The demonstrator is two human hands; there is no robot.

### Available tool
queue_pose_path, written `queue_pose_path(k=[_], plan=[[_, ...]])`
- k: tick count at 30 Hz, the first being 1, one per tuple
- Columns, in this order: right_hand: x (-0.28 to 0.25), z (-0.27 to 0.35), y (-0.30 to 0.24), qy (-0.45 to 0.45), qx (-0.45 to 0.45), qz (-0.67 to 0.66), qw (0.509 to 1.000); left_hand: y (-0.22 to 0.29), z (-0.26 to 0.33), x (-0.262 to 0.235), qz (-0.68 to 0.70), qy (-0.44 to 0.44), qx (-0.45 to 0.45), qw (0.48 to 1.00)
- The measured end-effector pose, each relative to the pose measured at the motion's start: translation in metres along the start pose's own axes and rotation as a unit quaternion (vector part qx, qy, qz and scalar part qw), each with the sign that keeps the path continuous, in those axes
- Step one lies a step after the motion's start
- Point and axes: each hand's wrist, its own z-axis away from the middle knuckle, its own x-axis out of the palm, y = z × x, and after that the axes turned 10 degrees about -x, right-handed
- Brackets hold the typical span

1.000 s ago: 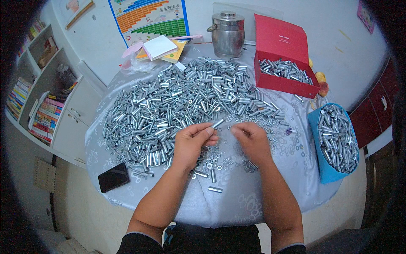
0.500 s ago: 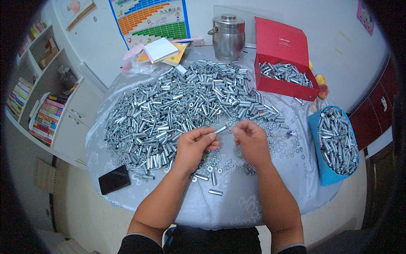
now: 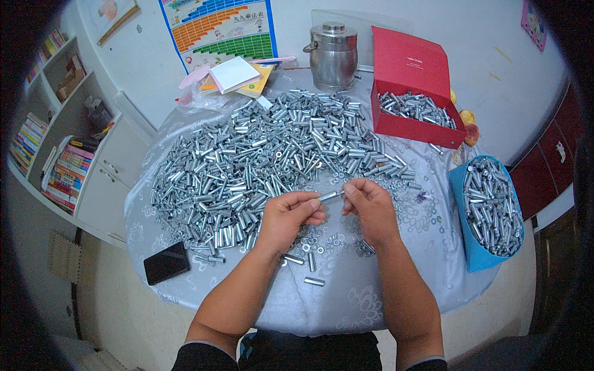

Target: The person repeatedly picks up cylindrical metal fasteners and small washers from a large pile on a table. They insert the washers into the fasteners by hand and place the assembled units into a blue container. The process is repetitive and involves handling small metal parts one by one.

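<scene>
My left hand (image 3: 294, 213) pinches a shiny metal expansion bolt (image 3: 328, 196) between thumb and fingers, its far end pointing right and slightly up. At that right end the closed fingertips of my right hand (image 3: 370, 207) meet the bolt; any small part between them is hidden. A wide heap of metal sleeves and bolts (image 3: 247, 154) spreads over the table beyond and left of my hands. Loose washers (image 3: 320, 250) lie just below my hands, beside a few separate sleeves (image 3: 314, 281).
The cloth-covered table (image 3: 297, 309) also bears a black phone (image 3: 167, 263), a red box (image 3: 413, 131) of metal parts, a blue container (image 3: 464, 216) filled with bolts, a steel pot (image 3: 334, 59) and a notepad (image 3: 234, 74). A bookshelf (image 3: 80, 130) stands at the left.
My right hand has come left a little and its fingertips now meet the bolt's right end. The left hand still holds the bolt, which sits slightly lower.
</scene>
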Motion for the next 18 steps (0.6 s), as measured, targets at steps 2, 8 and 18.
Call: queue_pose_path(k=[2, 8, 18], plan=[[0.001, 0.001, 0.0, -0.001, -0.006, -0.001, 1.0, 0.0, 0.001, 0.001, 0.003, 0.003, 0.001, 1.0], [0.006, 0.004, -0.003, -0.02, -0.051, 0.065, 0.996, 0.001, 0.002, 0.001, 0.01, 0.009, -0.005, 1.0], [-0.011, -0.015, 0.026, -0.037, -0.294, 0.519, 0.802, 0.004, 0.0, -0.003, 0.052, 0.027, 0.01, 0.998]])
